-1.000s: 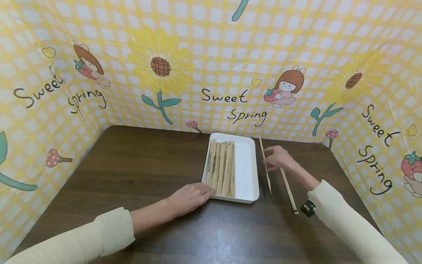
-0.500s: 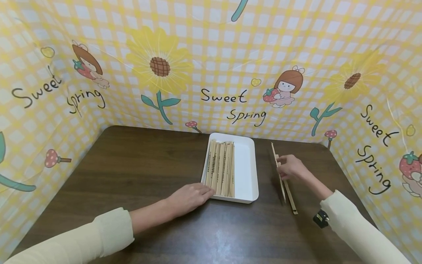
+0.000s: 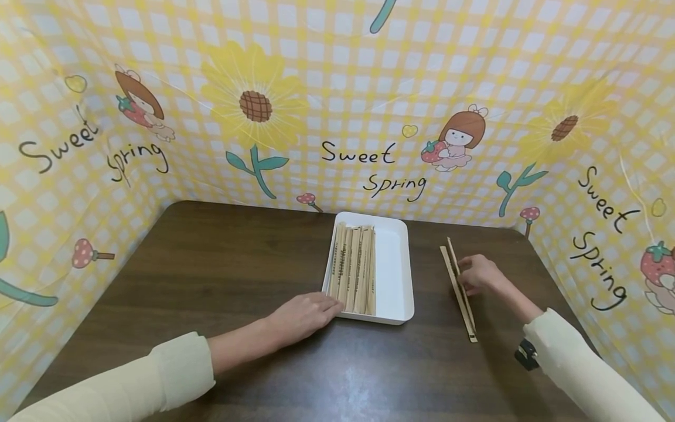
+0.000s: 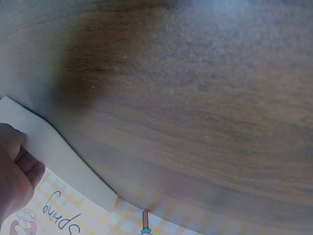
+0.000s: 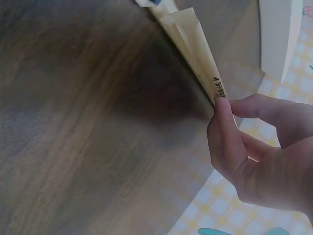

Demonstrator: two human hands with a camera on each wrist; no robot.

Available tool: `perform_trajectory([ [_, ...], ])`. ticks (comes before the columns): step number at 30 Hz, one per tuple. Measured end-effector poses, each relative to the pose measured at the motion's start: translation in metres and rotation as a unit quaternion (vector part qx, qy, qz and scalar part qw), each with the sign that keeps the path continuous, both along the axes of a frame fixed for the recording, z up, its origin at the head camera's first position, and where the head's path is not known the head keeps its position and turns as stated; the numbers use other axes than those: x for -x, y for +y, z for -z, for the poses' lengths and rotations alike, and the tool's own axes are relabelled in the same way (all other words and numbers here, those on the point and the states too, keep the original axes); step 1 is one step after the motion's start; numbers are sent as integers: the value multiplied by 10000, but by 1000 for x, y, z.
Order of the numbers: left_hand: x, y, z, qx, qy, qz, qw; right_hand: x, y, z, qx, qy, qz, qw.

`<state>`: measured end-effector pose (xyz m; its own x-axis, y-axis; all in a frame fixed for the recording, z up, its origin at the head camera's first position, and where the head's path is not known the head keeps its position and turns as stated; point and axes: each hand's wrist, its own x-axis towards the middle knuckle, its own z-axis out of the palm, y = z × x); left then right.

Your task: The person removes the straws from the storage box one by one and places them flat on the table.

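Observation:
My right hand (image 3: 479, 274) pinches a tan paper-wrapped chopstick packet (image 3: 451, 251) between thumb and fingers, low over the table right of the tray. Close along its left side, a second packet (image 3: 457, 293) lies on the tabletop. In the right wrist view the held packet (image 5: 195, 44) shows a crimped end and dark printing, and overlaps the other packet (image 5: 167, 7). My left hand (image 3: 303, 313) grips the near left corner of a white tray (image 3: 392, 269). Several similar packets (image 3: 354, 269) lie side by side in its left part; its right part shows bare white.
A dark wood table (image 3: 227, 252) bears everything. Around its back and sides stands a yellow checked cloth (image 3: 348, 88) with printed flowers and lettering. The tray's far end is near the back cloth.
My right hand has carried its packet rightward and toward me, from beside the tray, across the packet on the table to its right side. The left hand and tray stay put.

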<state>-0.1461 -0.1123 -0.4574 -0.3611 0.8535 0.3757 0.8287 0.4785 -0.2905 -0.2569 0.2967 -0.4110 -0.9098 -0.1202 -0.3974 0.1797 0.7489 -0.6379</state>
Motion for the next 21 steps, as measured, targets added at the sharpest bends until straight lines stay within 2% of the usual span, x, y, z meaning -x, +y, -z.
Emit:
perform_trajectory([
  [9, -1, 0, 4, -102, 79, -17, 9999, -3, 7, 13, -194, 59, -79, 9998],
  [21, 1, 0, 3, -118, 163, 25, 9998, -9, 5, 12, 26, -64, 29, 10000],
])
